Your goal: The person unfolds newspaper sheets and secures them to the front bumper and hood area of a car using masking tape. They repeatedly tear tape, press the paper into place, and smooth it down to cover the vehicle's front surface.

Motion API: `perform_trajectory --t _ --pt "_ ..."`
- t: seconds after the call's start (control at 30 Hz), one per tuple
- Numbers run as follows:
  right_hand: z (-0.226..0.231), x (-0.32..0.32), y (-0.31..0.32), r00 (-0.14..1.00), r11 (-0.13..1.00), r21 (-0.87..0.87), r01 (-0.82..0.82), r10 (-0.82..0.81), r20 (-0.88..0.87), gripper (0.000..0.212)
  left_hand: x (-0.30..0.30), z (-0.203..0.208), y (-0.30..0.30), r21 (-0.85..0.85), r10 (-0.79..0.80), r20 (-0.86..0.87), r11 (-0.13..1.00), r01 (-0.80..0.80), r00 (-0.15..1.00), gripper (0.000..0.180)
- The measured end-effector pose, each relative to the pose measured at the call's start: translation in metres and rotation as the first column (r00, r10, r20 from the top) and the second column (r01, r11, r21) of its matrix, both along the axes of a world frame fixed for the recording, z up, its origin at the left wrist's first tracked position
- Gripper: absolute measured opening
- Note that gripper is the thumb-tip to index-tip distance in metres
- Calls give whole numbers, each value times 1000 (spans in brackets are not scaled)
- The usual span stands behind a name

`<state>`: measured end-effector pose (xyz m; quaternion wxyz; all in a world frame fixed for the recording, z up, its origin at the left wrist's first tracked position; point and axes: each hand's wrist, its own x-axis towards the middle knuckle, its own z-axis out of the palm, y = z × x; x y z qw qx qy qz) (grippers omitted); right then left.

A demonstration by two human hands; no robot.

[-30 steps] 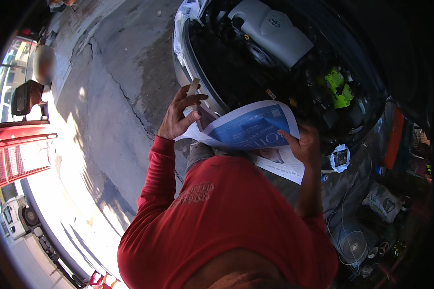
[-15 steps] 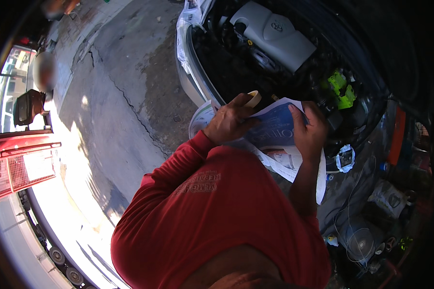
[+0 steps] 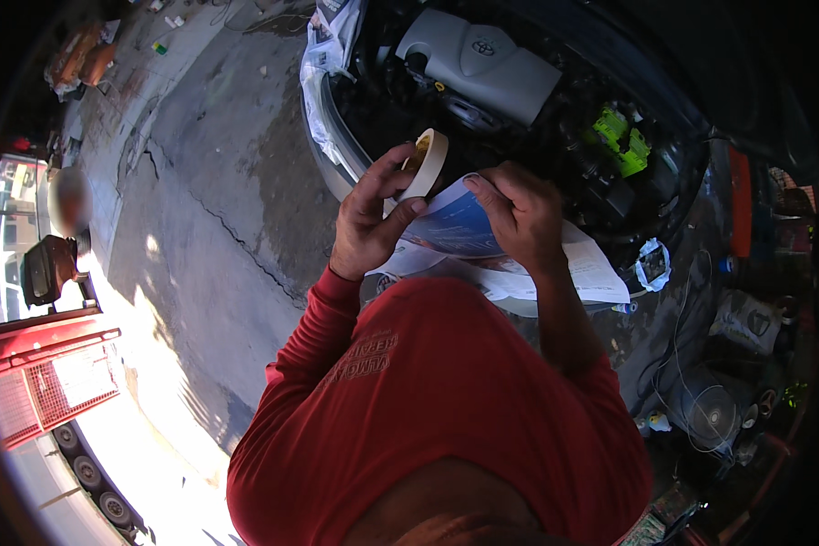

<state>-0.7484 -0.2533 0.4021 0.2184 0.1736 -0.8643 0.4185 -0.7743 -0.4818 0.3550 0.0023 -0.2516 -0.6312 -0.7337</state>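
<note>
My left hand (image 3: 373, 214) holds a roll of masking tape (image 3: 435, 166), its fingers hooked through the ring and its thumb below. My right hand (image 3: 523, 214) pinches the upper edge of a newspaper sheet (image 3: 455, 223) between thumb and fingers. The sheet, with a blue printed area, hangs over the front edge of a car's open engine bay. Its paler part (image 3: 587, 268) spreads out beneath my right forearm. The tape roll is just left of the pinched edge.
A grey engine cover (image 3: 482, 64) lies in the bay, with a bright green part (image 3: 621, 141) to its right. More newspaper (image 3: 328, 55) covers the left fender. Blue tape edges a small lamp-like piece (image 3: 652, 265). A fan-like round object (image 3: 712, 414) and cables stand at lower right.
My left hand has turned and lifted the tape roll, showing its ring more fully. My right hand has shifted left along with the view, and the newspaper now lies flatter toward the right.
</note>
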Motion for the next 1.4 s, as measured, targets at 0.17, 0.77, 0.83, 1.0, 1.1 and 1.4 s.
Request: perform_trajectory --t 0.17,0.77,0.83,1.0,1.1,1.4 --pt "7 -5 -8 998 999 -31 -24 22 -52 24 5 6 -1 -17 -54 75 998 56 996 45" --pt "1 -26 20 734 806 -506 -307 539 413 38 18 15 1 -232 25 -170 971 -65 985 40" --pt "2 -28 18 766 837 -476 -271 486 420 33 18 16 3 -309 50 -223 944 -119 974 40" --pt "4 -31 12 882 909 -281 -308 384 275 19 16 11 0 -385 72 -337 899 -207 939 38" --pt "8 -27 8 922 952 -141 -273 300 243 13 13 9 -6 -401 71 -340 891 -213 938 35" --pt "8 -17 2 910 940 -63 -336 342 234 12 1 6 -2 -441 209 -384 814 -378 899 21"
